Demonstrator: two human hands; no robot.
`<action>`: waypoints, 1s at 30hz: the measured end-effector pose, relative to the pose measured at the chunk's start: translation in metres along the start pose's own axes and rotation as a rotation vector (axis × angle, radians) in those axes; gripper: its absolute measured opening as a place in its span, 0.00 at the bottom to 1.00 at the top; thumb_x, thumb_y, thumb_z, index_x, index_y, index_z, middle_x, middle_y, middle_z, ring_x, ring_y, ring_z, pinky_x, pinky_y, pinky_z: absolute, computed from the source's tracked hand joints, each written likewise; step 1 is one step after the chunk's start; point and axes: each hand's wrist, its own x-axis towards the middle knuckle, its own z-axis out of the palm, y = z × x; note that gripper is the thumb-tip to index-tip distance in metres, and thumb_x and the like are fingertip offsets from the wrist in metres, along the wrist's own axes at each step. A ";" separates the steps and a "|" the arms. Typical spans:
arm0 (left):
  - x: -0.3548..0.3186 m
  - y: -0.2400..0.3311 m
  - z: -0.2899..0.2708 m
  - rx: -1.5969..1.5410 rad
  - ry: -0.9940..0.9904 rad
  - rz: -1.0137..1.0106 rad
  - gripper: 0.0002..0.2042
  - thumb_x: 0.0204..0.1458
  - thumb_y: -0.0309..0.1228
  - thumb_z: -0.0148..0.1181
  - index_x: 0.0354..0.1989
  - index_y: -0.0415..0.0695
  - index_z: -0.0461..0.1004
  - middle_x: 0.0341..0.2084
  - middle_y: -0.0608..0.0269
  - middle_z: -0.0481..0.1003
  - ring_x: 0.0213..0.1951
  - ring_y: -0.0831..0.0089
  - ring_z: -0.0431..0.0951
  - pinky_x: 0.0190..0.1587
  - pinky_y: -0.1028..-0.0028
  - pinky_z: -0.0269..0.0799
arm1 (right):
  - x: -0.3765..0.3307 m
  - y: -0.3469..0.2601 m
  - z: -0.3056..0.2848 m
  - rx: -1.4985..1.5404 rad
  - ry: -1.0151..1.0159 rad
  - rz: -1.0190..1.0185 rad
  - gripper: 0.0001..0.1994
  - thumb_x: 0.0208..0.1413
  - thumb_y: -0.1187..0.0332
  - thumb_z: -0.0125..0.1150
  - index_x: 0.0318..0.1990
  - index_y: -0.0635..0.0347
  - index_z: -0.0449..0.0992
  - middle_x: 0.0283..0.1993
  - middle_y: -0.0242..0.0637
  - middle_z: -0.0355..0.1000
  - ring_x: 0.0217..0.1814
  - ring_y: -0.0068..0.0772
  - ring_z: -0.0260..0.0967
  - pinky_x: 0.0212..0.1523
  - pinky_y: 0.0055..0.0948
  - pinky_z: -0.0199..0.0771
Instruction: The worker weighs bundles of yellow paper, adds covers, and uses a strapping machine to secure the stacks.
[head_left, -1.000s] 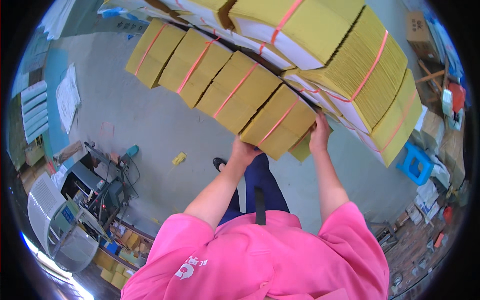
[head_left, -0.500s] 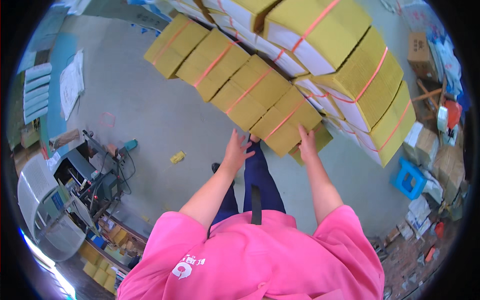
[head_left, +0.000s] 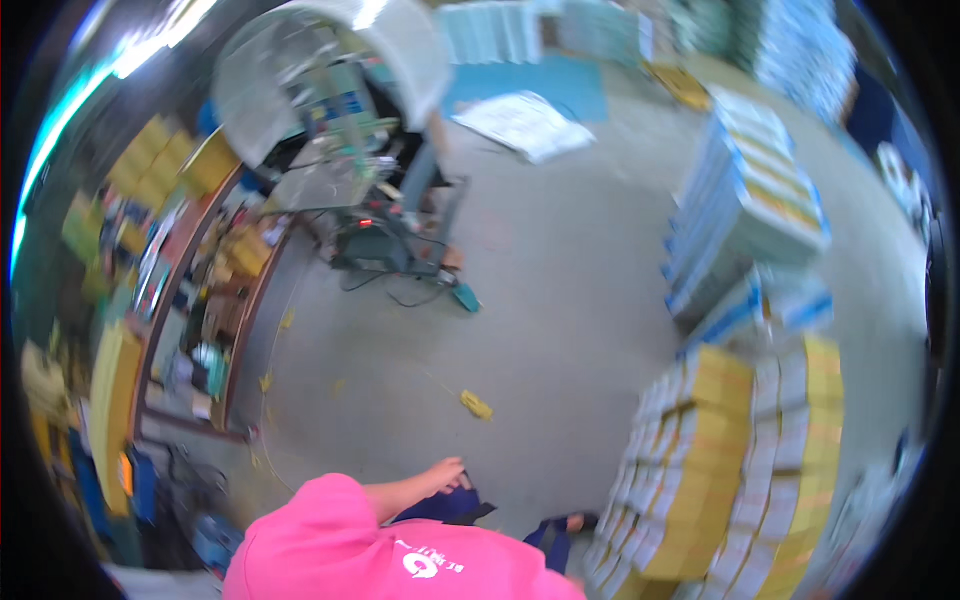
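Turning away: yellow-and-white rectangular paper bundles [head_left: 712, 450], touched moments ago, now well right of bare left hand [head_left: 445, 475] (blurred, cannot tell grip); right hand out of view, handling interrupted.

Head camera, left of fisheye pair, looks down and outward from person's head; pink shirt [head_left: 330, 540] close below at lower edge, floor [head_left: 560, 320] across middle, yellow stacks [head_left: 700, 470] near at lower right, machine [head_left: 350, 185] farther off at upper left

grey machine [head_left: 375, 246] | white sheet [head_left: 527, 125] | blue floor patch [head_left: 582, 88] | wrapped stack [head_left: 728, 220]
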 end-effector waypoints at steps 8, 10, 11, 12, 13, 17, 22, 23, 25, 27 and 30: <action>-0.021 -0.098 -0.227 -0.580 0.165 0.054 0.25 0.60 0.47 0.52 0.61 0.48 0.64 0.47 0.58 0.71 0.44 0.66 0.75 0.43 0.62 0.76 | 0.026 -0.136 0.210 -0.627 -0.315 -0.255 0.18 0.59 0.54 0.54 0.36 0.61 0.80 0.30 0.39 0.77 0.31 0.34 0.75 0.31 0.37 0.74; -0.029 -0.128 -0.265 -0.786 0.297 0.086 0.25 0.60 0.47 0.54 0.60 0.46 0.64 0.47 0.57 0.72 0.45 0.66 0.76 0.43 0.64 0.77 | 0.039 -0.169 0.263 -0.788 -0.401 -0.287 0.20 0.60 0.52 0.53 0.37 0.62 0.80 0.31 0.39 0.78 0.32 0.33 0.75 0.33 0.36 0.74; -0.033 -0.142 -0.281 -0.852 0.338 0.085 0.25 0.60 0.47 0.54 0.60 0.46 0.64 0.47 0.57 0.72 0.45 0.66 0.76 0.43 0.64 0.77 | 0.048 -0.185 0.294 -0.866 -0.443 -0.299 0.21 0.61 0.51 0.53 0.37 0.62 0.81 0.31 0.39 0.78 0.32 0.33 0.75 0.33 0.35 0.74; -0.029 -0.141 -0.302 -0.872 0.361 0.102 0.24 0.60 0.47 0.54 0.59 0.46 0.65 0.46 0.57 0.72 0.44 0.65 0.76 0.42 0.63 0.77 | 0.071 -0.182 0.307 -0.889 -0.438 -0.300 0.21 0.61 0.51 0.53 0.38 0.62 0.81 0.31 0.39 0.78 0.33 0.32 0.75 0.34 0.35 0.75; -0.029 -0.155 -0.320 -0.916 0.426 0.112 0.24 0.59 0.47 0.55 0.57 0.45 0.66 0.45 0.57 0.73 0.43 0.64 0.76 0.41 0.63 0.77 | 0.076 -0.192 0.345 -0.925 -0.472 -0.307 0.21 0.61 0.51 0.53 0.38 0.62 0.81 0.31 0.39 0.78 0.33 0.32 0.75 0.34 0.35 0.75; -0.025 -0.212 -0.356 -1.058 0.477 0.123 0.22 0.60 0.48 0.52 0.56 0.48 0.66 0.42 0.58 0.72 0.39 0.65 0.76 0.38 0.61 0.76 | 0.126 -0.255 0.484 -1.140 -0.742 -0.678 0.16 0.57 0.56 0.57 0.38 0.61 0.80 0.30 0.41 0.77 0.29 0.33 0.73 0.25 0.36 0.70; -0.074 -0.183 -0.392 -1.284 0.614 -0.192 0.20 0.58 0.49 0.54 0.52 0.49 0.70 0.36 0.56 0.74 0.31 0.65 0.76 0.30 0.62 0.76 | 0.121 -0.349 0.720 -1.808 -1.071 -1.171 0.13 0.53 0.60 0.55 0.34 0.58 0.80 0.34 0.48 0.77 0.36 0.43 0.77 0.29 0.46 0.74; -0.066 -0.200 -0.392 -1.318 0.652 -0.208 0.20 0.58 0.49 0.54 0.52 0.49 0.70 0.36 0.56 0.74 0.31 0.65 0.76 0.30 0.62 0.76 | 0.106 -0.350 0.766 -1.932 -1.154 -1.197 0.13 0.52 0.59 0.56 0.34 0.57 0.80 0.35 0.48 0.77 0.36 0.44 0.77 0.30 0.46 0.74; -0.030 -0.218 -0.387 -1.389 0.713 -0.224 0.19 0.57 0.49 0.55 0.48 0.48 0.72 0.32 0.57 0.74 0.28 0.65 0.76 0.28 0.65 0.75 | 0.079 -0.366 0.850 -2.194 -1.283 -1.244 0.13 0.51 0.57 0.56 0.34 0.56 0.81 0.36 0.49 0.77 0.37 0.45 0.77 0.31 0.45 0.74; -0.024 -0.205 -0.401 -1.472 0.691 -0.237 0.20 0.56 0.48 0.55 0.49 0.47 0.72 0.35 0.56 0.75 0.30 0.66 0.76 0.31 0.64 0.75 | 0.078 -0.402 0.901 -2.511 -1.371 -1.262 0.14 0.50 0.56 0.57 0.35 0.55 0.81 0.38 0.49 0.77 0.38 0.46 0.77 0.32 0.45 0.74; -0.019 -0.185 -0.408 -1.626 0.672 -0.299 0.21 0.55 0.47 0.56 0.49 0.43 0.73 0.40 0.53 0.77 0.35 0.66 0.77 0.38 0.61 0.75 | 0.080 -0.435 0.973 -2.970 -1.501 -1.245 0.15 0.49 0.54 0.58 0.35 0.53 0.82 0.41 0.50 0.77 0.40 0.48 0.76 0.33 0.45 0.75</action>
